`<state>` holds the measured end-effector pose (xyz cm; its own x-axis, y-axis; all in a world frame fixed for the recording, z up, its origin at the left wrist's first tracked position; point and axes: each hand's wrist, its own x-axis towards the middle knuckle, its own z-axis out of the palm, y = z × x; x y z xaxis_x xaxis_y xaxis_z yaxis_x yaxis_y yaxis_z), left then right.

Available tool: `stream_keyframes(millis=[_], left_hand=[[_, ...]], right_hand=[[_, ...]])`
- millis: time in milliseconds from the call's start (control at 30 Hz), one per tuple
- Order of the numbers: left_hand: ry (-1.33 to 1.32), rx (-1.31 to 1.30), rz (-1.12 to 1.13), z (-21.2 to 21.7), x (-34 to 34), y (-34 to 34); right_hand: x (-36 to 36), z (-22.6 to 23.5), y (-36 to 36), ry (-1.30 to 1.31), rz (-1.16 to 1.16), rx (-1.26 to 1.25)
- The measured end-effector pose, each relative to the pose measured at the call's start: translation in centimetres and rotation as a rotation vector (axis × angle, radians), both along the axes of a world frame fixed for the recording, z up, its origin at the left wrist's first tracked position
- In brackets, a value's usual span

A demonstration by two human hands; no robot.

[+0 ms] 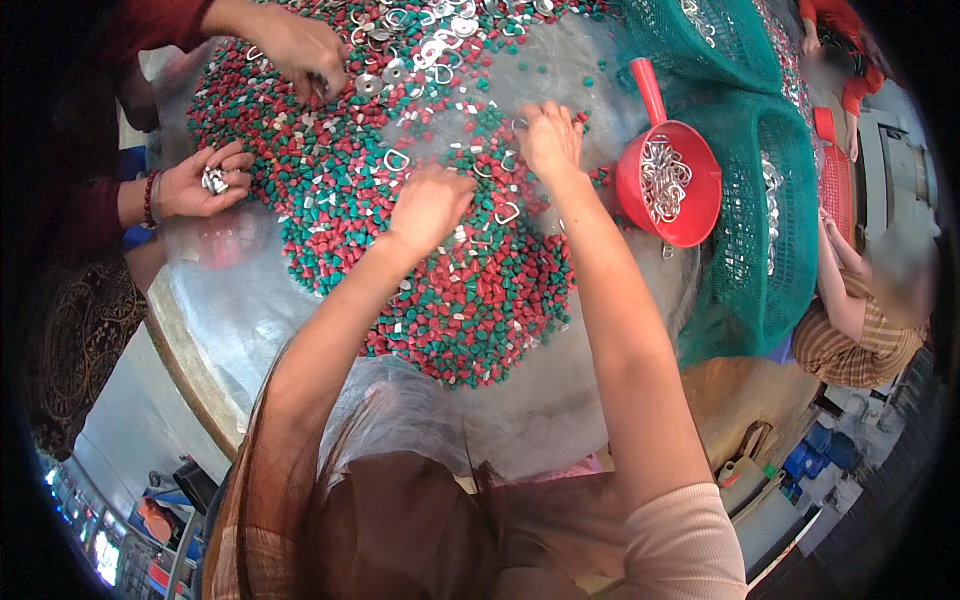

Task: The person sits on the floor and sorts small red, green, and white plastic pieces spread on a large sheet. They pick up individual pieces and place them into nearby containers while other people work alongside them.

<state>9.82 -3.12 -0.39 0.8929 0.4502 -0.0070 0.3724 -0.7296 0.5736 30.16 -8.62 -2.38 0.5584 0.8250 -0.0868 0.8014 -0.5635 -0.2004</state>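
A heap of small red and green tumbling-media chips [480,310] covers the table before me, with D-shaped metal rings [508,213] scattered in it. My left hand [432,208] rests low over the heap, its fingers curled together; what they hold, if anything, is hidden. Farther off and to the right, my right hand [550,140] bends its fingers down at the heap's edge, a small metal ring [519,123] at its thumb side. Right of that hand stands a red plastic scoop [700,205] holding many metal rings, its handle pointing away from me.
Green mesh baskets [735,300] with metal parts inside line the right side. At left, a co-worker's hand [205,180] holds small metal pieces and another hand [300,50] reaches into the heap. More rings and round metal discs [395,70] lie at the far side. Other people sit at far right.
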Motion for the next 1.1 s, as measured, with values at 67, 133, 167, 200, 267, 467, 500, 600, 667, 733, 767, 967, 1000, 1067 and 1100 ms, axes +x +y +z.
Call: stream_keyframes(millis=[67, 133, 167, 200, 267, 467, 500, 600, 667, 733, 767, 967, 1000, 1067, 1100], left_hand=[[-0.039, -0.321, 0.131, 0.1, 0.2, 0.7], [-0.180, -0.980, 0.384, -0.9, 0.2, 1.5], [-0.225, -0.845, 0.341, -1.4, 0.1, 2.3], [-0.269, -0.710, 0.295, -1.6, 0.0, 3.0], [-0.254, -0.431, 0.274, -0.5, 0.1, 3.6], [-0.381, -1.364, 0.300, 1.5, 1.4, 5.0], [-0.403, -1.401, 0.269, 1.4, 1.7, 4.8], [-0.190, -1.123, 0.231, 1.1, 3.2, 3.6], [0.132, -0.578, 0.151, 1.8, 4.1, 2.8], [-0.037, -0.272, 0.065, -0.1, 3.7, 2.0], [-0.031, -0.214, 0.060, -0.6, 3.5, 1.9], [-0.039, -0.143, 0.043, -1.9, 2.2, 2.5], [-0.079, -0.110, 0.022, -1.8, 2.3, 2.4], [-0.119, -0.057, -0.015, -1.7, 2.6, 2.0], [-0.112, -0.036, -0.021, -1.6, 2.7, 1.7]], right_hand=[[0.3, 0.5, -0.3, 0.026, -0.024, -0.001], [0.6, 1.0, -0.3, 0.065, -0.042, -0.011], [0.9, 0.9, -0.8, 0.083, -0.023, 0.049], [1.5, 0.9, -1.6, 0.100, -0.006, 0.109], [2.6, 1.6, -3.3, 0.419, -0.113, 0.291], [1.0, 3.9, -13.8, 1.422, -0.606, 0.735], [0.8, 2.7, -15.1, 1.232, -0.646, 0.564], [-1.7, 1.3, -16.3, 0.320, -0.452, 0.018], [-3.2, 2.2, -15.1, 0.362, -0.525, -0.058], [-3.7, 2.1, -14.6, 0.424, -0.532, -0.063], [-3.8, 2.5, -14.6, 0.463, -0.503, -0.037], [-4.1, 5.3, -14.3, 1.577, -0.671, 0.725], [-4.5, 5.8, -13.5, 1.633, -0.715, 0.799], [-3.7, 3.9, -11.6, 1.590, -0.668, 0.748], [-3.1, 3.0, -10.3, 1.508, -0.639, 0.634]])
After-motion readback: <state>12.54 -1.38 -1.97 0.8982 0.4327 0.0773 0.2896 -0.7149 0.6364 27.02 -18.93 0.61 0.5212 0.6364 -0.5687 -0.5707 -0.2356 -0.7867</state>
